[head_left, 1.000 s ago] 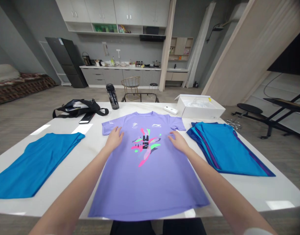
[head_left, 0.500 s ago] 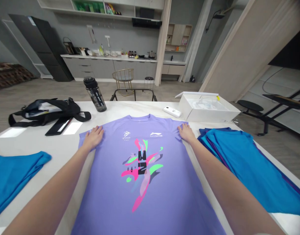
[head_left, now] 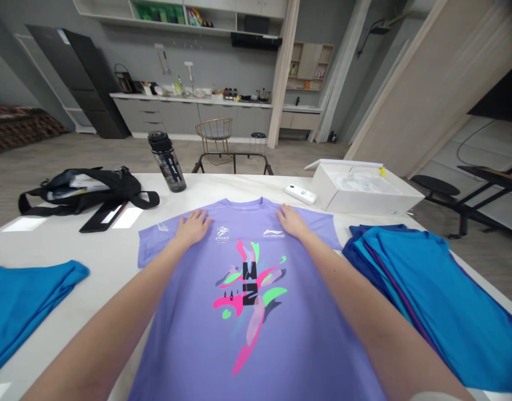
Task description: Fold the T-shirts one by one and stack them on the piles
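A purple T-shirt (head_left: 234, 250) with a colourful print lies face up and spread out before me, its neckline at the far side and its lower end beyond the bottom of the view. My left hand (head_left: 193, 226) rests flat on its left shoulder, fingers stretched forward beside the small white logo. On the right shoulder, just above the white brand lettering, lies my right hand (head_left: 291, 220), also flat with the fingers extended. Both sleeves are laid outward, and neither hand grips the cloth.
Folded blue and purple shirts (head_left: 443, 295) are stacked at the right; another blue garment (head_left: 25, 301) lies left. Along the far edge are a black bag (head_left: 88, 189), a phone (head_left: 101, 217), a water bottle (head_left: 167, 161), a white device (head_left: 300, 194) and an open white box (head_left: 364, 189).
Both hands have moved inward from the sleeves to the shoulders of the T-shirt. The right sleeve now lies spread further outward. The camera view has shifted slightly.
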Demonstrator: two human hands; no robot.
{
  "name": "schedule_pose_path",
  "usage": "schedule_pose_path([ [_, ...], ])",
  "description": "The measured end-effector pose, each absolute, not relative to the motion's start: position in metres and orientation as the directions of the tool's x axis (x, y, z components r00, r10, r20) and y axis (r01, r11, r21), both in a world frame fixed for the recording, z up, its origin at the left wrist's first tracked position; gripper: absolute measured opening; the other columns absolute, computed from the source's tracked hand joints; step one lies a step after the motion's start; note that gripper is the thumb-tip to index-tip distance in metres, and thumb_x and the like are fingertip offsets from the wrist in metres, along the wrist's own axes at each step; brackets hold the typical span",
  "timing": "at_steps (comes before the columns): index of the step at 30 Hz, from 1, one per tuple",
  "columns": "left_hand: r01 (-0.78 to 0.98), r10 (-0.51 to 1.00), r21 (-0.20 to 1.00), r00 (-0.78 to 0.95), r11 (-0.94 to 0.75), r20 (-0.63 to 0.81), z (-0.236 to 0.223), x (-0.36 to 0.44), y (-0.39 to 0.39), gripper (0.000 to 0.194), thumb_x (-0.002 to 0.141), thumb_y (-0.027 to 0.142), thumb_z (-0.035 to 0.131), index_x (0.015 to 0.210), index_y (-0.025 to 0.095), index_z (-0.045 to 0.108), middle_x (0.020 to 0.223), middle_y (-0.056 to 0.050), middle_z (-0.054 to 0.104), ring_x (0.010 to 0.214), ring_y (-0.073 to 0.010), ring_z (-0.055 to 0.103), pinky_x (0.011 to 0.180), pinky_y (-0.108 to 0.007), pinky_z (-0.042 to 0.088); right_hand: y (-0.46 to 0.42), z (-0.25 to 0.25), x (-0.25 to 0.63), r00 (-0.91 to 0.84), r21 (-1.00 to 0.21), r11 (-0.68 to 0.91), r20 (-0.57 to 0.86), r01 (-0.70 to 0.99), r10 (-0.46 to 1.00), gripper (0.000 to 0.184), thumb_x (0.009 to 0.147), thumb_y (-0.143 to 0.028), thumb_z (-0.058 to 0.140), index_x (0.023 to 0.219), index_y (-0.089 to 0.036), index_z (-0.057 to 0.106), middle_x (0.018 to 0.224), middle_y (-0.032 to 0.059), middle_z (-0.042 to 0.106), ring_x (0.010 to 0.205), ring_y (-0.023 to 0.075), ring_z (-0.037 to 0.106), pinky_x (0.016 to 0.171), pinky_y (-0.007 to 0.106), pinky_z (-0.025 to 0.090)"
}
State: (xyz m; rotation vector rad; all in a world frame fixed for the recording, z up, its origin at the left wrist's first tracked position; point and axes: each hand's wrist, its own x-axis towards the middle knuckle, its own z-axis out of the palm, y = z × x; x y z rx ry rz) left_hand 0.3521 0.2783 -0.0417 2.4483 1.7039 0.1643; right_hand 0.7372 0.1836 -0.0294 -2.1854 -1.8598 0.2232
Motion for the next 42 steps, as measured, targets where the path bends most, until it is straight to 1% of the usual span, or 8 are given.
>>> schedule_pose_path([
  [4,0.93,0.956,0.246,0.291,-0.273,-0.041,-0.044,0.378,0.29,0.07,0.1,0.056,0.018,0.157,0.017,0.031,0.166,-0.013,0.02,0.153,-0.0332,0.017,0.119,-0.065,0.015,0.208,-0.04,0.709,0.201,-0.258,-0.201,-0.028,0.945,0.979,0.071,0.102,-0.064,0.02,0.157,-0.021,0.03,0.166,0.0096,0.023,0.152,0.0328,0.017,0.119,0.064,0.007],
  [10,0.935,0.963,0.244,0.269,-0.257,-0.02,-0.043,0.378,0.308,0.071,0.1,0.057,0.02,0.157,0.018,0.031,0.166,-0.012,0.02,0.154,-0.0322,0.017,0.12,-0.063,0.012,0.226,-0.037,0.711,0.196,-0.202,-0.19,0.01,0.961,0.98,0.076,0.099,-0.069,0.025,0.159,-0.022,0.028,0.166,0.0098,0.021,0.151,0.0374,0.015,0.116,0.069,0.005],
  [16,0.891,0.867,0.103,0.396,-0.443,0.303,-0.037,0.405,0.266,0.063,0.103,0.047,0.023,0.156,0.014,0.033,0.164,-0.015,0.027,0.152,-0.0292,0.022,0.123,-0.057,0.009,0.208,-0.031,0.689,0.133,-0.12,-0.104,0.266,0.987,0.955,0.067,0.103,-0.059,0.021,0.155,-0.019,0.036,0.165,0.0113,0.027,0.151,0.0316,0.017,0.121,0.058,0.004],
  [25,0.86,0.872,0.156,0.466,-0.486,0.148,-0.049,0.422,0.193,0.064,0.103,0.056,0.02,0.158,0.024,0.03,0.166,-0.01,0.024,0.152,-0.0301,0.023,0.12,-0.061,0.017,0.147,-0.043,0.674,0.252,-0.172,-0.226,0.151,0.959,0.956,0.066,0.102,-0.061,0.021,0.158,-0.027,0.031,0.166,0.008,0.022,0.151,0.0314,0.02,0.119,0.061,0.016],
  [29,0.841,0.858,0.168,0.504,-0.514,0.1,-0.049,0.404,0.168,0.065,0.102,0.06,0.02,0.158,0.028,0.028,0.167,-0.007,0.021,0.153,-0.0297,0.019,0.121,-0.061,0.015,0.108,-0.041,0.683,0.255,-0.151,-0.232,0.16,0.961,0.954,0.068,0.103,-0.06,0.02,0.157,-0.022,0.031,0.165,0.0098,0.025,0.151,0.0289,0.022,0.121,0.053,0.016],
  [32,0.828,0.843,0.16,0.533,-0.537,0.073,-0.048,0.391,0.142,0.066,0.101,0.061,0.021,0.158,0.029,0.028,0.167,-0.006,0.022,0.154,-0.0291,0.019,0.121,-0.059,0.013,0.073,-0.04,0.687,0.28,-0.14,-0.264,0.112,0.954,0.953,0.067,0.103,-0.059,0.02,0.158,-0.024,0.031,0.166,0.0082,0.024,0.152,0.029,0.02,0.121,0.057,0.012],
  [37,0.834,0.846,0.145,0.52,-0.532,0.115,-0.045,0.378,0.086,0.064,0.102,0.058,0.023,0.157,0.027,0.031,0.165,-0.008,0.025,0.152,-0.0293,0.023,0.121,-0.059,0.015,0.009,-0.039,0.687,0.291,-0.145,-0.276,0.096,0.95,0.952,0.068,0.103,-0.06,0.019,0.159,-0.023,0.027,0.168,0.0062,0.014,0.154,0.0286,0.011,0.121,0.055,0.012],
  [42,0.705,0.717,0.144,0.663,-0.695,0.213,-0.045,0.376,-0.001,0.061,0.103,0.057,0.026,0.158,0.032,0.027,0.166,-0.005,0.026,0.153,-0.0263,0.021,0.123,-0.057,0.012,-0.053,-0.043,0.676,0.301,-0.171,-0.283,0.092,0.944,0.949,0.07,0.103,-0.059,0.02,0.159,-0.018,0.027,0.167,0.0084,0.018,0.154,0.0278,0.015,0.122,0.052,0.013],
])
